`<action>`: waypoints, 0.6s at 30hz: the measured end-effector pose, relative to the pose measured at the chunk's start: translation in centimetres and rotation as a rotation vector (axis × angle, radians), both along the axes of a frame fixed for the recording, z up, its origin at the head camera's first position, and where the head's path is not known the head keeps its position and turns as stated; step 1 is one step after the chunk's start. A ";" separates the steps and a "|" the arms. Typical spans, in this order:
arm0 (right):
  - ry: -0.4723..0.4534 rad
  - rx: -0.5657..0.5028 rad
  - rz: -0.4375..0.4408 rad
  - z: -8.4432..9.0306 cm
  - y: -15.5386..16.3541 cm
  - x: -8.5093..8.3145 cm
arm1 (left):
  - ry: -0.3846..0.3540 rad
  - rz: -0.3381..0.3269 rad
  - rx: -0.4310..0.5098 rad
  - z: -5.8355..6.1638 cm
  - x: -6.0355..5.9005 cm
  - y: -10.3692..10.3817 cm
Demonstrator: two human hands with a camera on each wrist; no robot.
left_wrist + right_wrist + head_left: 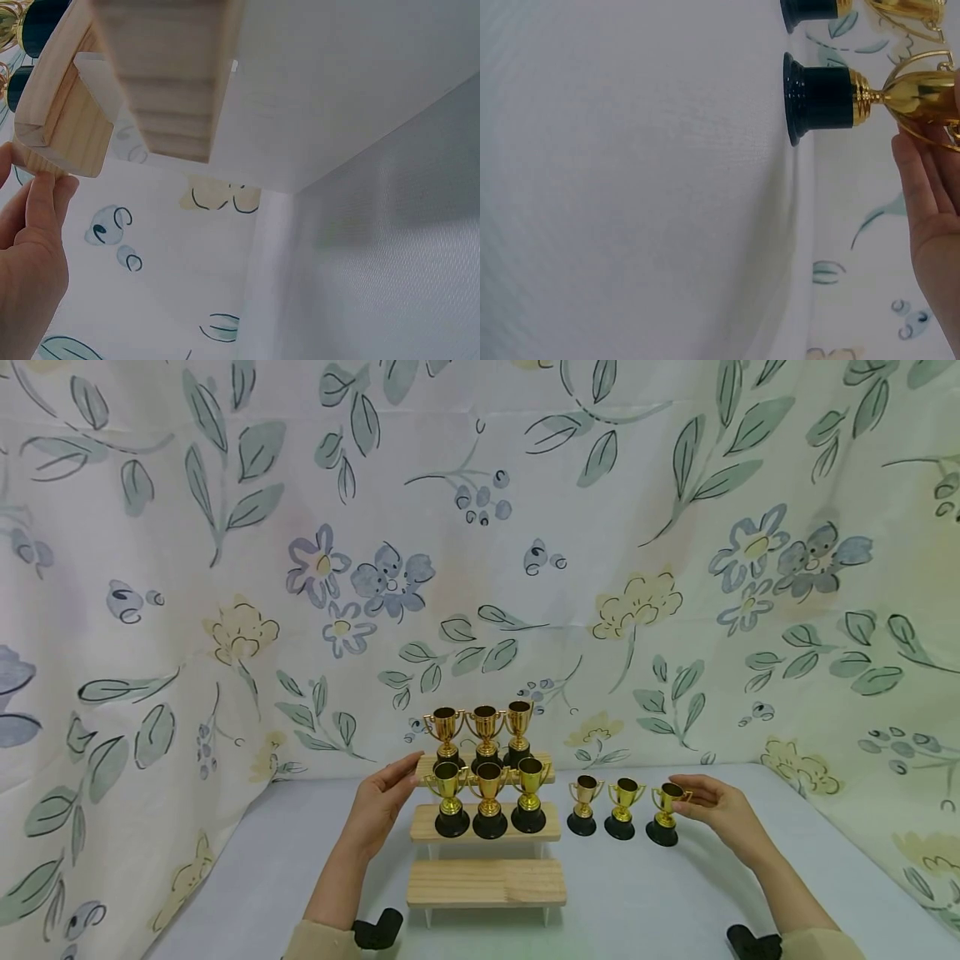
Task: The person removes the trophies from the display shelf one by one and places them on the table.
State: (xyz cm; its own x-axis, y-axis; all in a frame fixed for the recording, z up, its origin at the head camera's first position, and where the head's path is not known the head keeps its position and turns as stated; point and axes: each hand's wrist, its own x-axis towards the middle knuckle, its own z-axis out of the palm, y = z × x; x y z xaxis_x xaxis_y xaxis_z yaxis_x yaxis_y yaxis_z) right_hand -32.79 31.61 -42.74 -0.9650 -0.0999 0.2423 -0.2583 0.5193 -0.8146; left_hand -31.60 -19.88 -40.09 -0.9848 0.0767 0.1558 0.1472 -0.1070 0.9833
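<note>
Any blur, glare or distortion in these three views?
Head view: sharp, evenly lit, backdrop bowed by a wide lens, small highlights on the gold trophies. Left wrist view: the nearest wooden step is soft with close-range blur; the left hand is sharper. Right wrist view: tablecloth washed pale, bright glare on the trophy cup.
</note>
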 end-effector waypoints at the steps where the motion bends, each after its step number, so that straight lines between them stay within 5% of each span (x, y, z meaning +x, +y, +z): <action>1: 0.003 0.007 -0.004 0.0 0.0 0.0 | 0.000 0.000 -0.001 0.0 0.0 0.0; 9: 0.067 0.021 -0.059 0.3 -0.1 0.1 | -0.001 -0.005 0.016 0.0 0.0 -0.1; 18: 0.173 -0.120 -0.144 0.4 -0.5 0.3 | 0.002 -0.009 0.002 0.0 0.0 -0.1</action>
